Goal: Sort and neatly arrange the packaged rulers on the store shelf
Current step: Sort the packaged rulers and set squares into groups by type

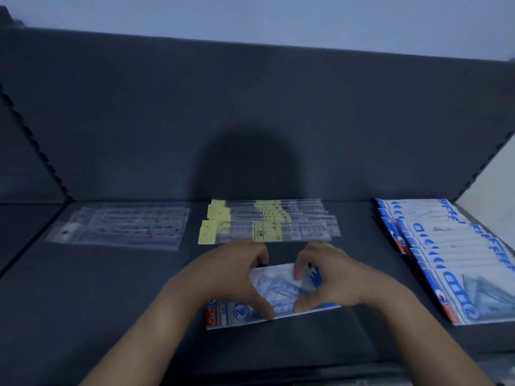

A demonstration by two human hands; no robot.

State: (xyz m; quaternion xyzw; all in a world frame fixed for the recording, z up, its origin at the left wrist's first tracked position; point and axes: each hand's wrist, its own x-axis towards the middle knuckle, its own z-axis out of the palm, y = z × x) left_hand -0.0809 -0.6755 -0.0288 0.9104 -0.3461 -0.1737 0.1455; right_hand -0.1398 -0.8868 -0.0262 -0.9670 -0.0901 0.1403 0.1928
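**Both grips on one geometry pack at the shelf front**

From my remote seat I saw both bare hands of the person on a single blue-and-white plastic pack of rulers and set squares (281, 293). It lay flat on the dark grey shelf (83, 302), at about 6 o'clock of the shelf area, with its long side running from 9 to 3 o'clock and slightly tilted. The left grip (234, 274) grasped the pack, with fingers curled over its far edge and the thumb on its near edge. The right grip (331, 277) grasped it the same way just beside the left, its fingertips pressed on the clear film.

At 12 o'clock from the pack, close to the knuckles but apart from them, lay a fanned stack of clear straight rulers with pale yellow labels (267, 221). At 10 o'clock, well apart, lay several transparent sleeves of rulers with reddish markings (125, 225), overlapping one another. At 3 o'clock, a long overlapping row of matching blue-and-white packs (451, 260) ran from the dark back panel (250, 107) toward the shelf's front edge. The frame was dim and somewhat blurred, so I could not read the print.
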